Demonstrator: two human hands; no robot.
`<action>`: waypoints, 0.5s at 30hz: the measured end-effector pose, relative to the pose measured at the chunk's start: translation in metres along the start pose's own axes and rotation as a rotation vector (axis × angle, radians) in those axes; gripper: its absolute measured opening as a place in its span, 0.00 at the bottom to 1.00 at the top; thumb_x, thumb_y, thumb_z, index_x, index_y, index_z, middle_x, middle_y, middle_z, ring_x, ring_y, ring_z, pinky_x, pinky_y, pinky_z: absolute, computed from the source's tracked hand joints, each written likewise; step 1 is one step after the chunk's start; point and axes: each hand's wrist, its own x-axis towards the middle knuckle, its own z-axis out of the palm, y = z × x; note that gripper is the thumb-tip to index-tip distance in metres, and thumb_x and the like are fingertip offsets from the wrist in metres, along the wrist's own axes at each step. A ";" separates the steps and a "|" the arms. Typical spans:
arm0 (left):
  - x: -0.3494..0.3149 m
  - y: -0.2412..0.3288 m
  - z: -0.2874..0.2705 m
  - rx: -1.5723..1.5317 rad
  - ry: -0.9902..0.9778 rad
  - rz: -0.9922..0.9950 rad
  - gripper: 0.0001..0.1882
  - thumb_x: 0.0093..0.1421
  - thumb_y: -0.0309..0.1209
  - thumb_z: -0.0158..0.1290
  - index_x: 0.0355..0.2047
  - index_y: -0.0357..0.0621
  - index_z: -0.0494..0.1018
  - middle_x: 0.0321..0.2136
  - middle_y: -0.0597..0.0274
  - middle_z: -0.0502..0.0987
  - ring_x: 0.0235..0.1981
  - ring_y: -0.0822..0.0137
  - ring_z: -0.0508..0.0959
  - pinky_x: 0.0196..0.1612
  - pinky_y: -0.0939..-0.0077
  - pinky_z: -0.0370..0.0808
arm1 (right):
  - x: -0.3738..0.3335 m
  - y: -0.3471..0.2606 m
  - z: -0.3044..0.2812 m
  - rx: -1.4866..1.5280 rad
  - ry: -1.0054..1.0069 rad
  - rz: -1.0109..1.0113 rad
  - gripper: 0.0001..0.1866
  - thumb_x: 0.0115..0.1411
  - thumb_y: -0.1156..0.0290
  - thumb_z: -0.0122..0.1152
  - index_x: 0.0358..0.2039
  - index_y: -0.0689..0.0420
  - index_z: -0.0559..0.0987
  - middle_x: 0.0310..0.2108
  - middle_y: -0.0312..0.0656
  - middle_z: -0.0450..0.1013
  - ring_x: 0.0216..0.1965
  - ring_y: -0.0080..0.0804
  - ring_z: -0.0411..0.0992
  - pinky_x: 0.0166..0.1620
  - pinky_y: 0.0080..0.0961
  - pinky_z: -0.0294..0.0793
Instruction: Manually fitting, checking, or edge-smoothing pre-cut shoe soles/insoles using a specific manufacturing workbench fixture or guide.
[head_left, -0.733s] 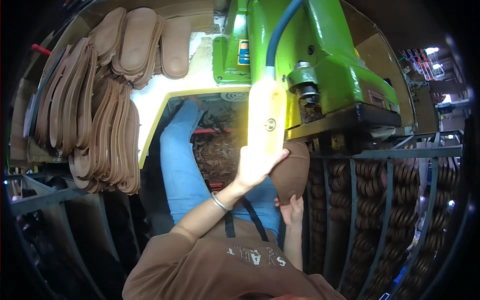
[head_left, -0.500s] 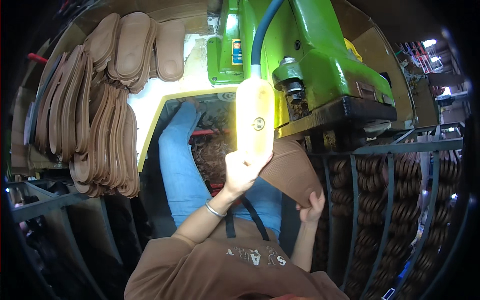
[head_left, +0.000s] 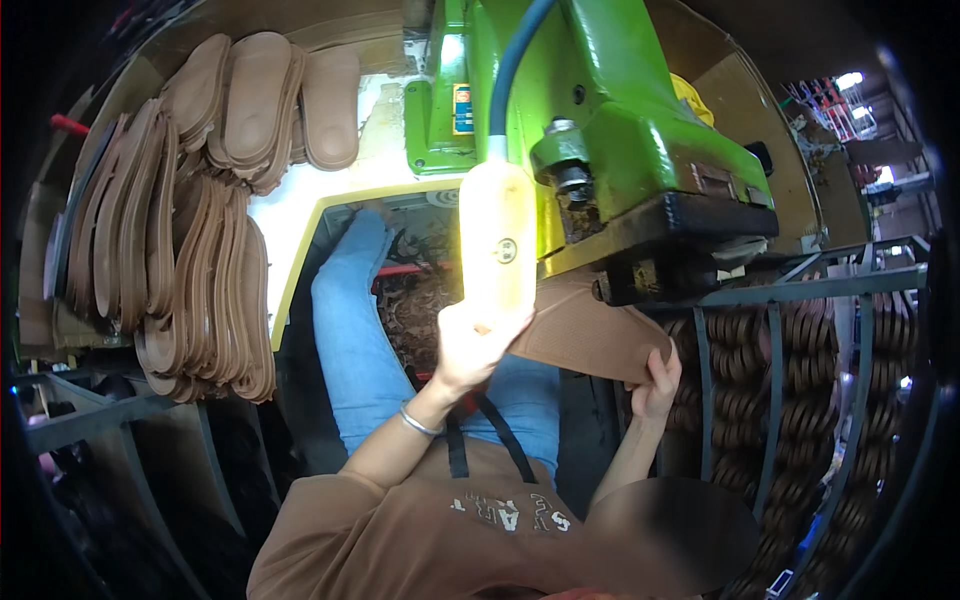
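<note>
Under the green machine (head_left: 640, 130) I hold a brown textured shoe sole (head_left: 590, 328), tilted with its outer end toward the right. My right hand (head_left: 655, 385) is closed on that outer end, fingers along its edge. My left hand (head_left: 472, 345) is closed at the sole's inner end, just below a bright yellow-white lamp (head_left: 497, 235); glare washes out part of its fingers. The machine's dark head covers the sole's far edge, so where the two meet is hidden.
Stacks of brown soles (head_left: 215, 290) stand on the left of the white worktop (head_left: 300, 190), with more soles (head_left: 262, 95) behind. Metal racks (head_left: 775, 400) filled with brown soles flank me on the right. Brown scraps (head_left: 410, 330) lie in the opening below the machine.
My right hand has moved right and upward, swinging the sole's outer end up closer to the machine head. My left hand stays at the inner end beneath the lamp.
</note>
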 end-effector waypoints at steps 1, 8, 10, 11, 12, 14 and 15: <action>-0.002 0.000 -0.006 0.033 0.041 0.027 0.06 0.52 0.25 0.61 0.24 0.34 0.77 0.15 0.71 0.70 0.17 0.83 0.61 0.20 0.85 0.60 | 0.006 -0.007 0.006 0.002 0.010 -0.002 0.13 0.58 0.69 0.56 0.41 0.61 0.68 0.28 0.39 0.70 0.18 0.20 0.67 0.13 0.13 0.59; -0.009 0.009 -0.045 -0.068 0.058 -0.050 0.11 0.50 0.22 0.60 0.35 0.31 0.76 0.30 0.60 0.78 0.32 0.74 0.76 0.38 0.81 0.72 | 0.054 -0.030 0.059 -0.046 -0.141 -0.032 0.11 0.57 0.73 0.56 0.38 0.64 0.71 0.32 0.39 0.73 0.32 0.20 0.71 0.37 0.16 0.70; -0.011 0.011 -0.060 -0.107 0.080 -0.084 0.11 0.50 0.22 0.60 0.35 0.31 0.75 0.31 0.59 0.78 0.33 0.73 0.77 0.39 0.80 0.73 | 0.060 -0.026 0.070 0.019 -0.218 -0.023 0.13 0.56 0.76 0.56 0.41 0.66 0.71 0.36 0.42 0.73 0.36 0.22 0.72 0.40 0.18 0.71; -0.012 0.011 -0.068 -0.150 0.102 -0.120 0.12 0.50 0.21 0.60 0.35 0.30 0.75 0.31 0.58 0.78 0.33 0.72 0.77 0.40 0.79 0.73 | 0.062 -0.020 0.071 0.021 -0.217 -0.021 0.13 0.56 0.76 0.56 0.41 0.66 0.71 0.36 0.42 0.73 0.36 0.22 0.72 0.40 0.18 0.71; -0.011 0.012 -0.077 -0.132 0.104 -0.132 0.13 0.49 0.20 0.59 0.36 0.29 0.73 0.31 0.56 0.78 0.33 0.71 0.77 0.40 0.78 0.73 | 0.064 -0.014 0.076 0.015 -0.252 -0.002 0.14 0.55 0.77 0.57 0.42 0.66 0.71 0.37 0.42 0.73 0.37 0.23 0.72 0.41 0.18 0.71; -0.011 0.010 -0.096 -0.158 0.114 -0.147 0.14 0.49 0.20 0.59 0.37 0.29 0.73 0.32 0.56 0.78 0.33 0.71 0.77 0.40 0.78 0.73 | 0.062 -0.007 0.088 0.033 -0.329 0.004 0.15 0.54 0.78 0.58 0.43 0.66 0.71 0.38 0.42 0.74 0.38 0.24 0.72 0.44 0.21 0.71; -0.012 0.010 -0.107 -0.187 0.125 -0.157 0.15 0.48 0.20 0.58 0.37 0.28 0.72 0.32 0.55 0.78 0.33 0.70 0.76 0.40 0.78 0.72 | 0.057 -0.006 0.096 0.055 -0.328 0.043 0.15 0.52 0.80 0.57 0.42 0.66 0.72 0.38 0.41 0.74 0.38 0.24 0.72 0.44 0.21 0.71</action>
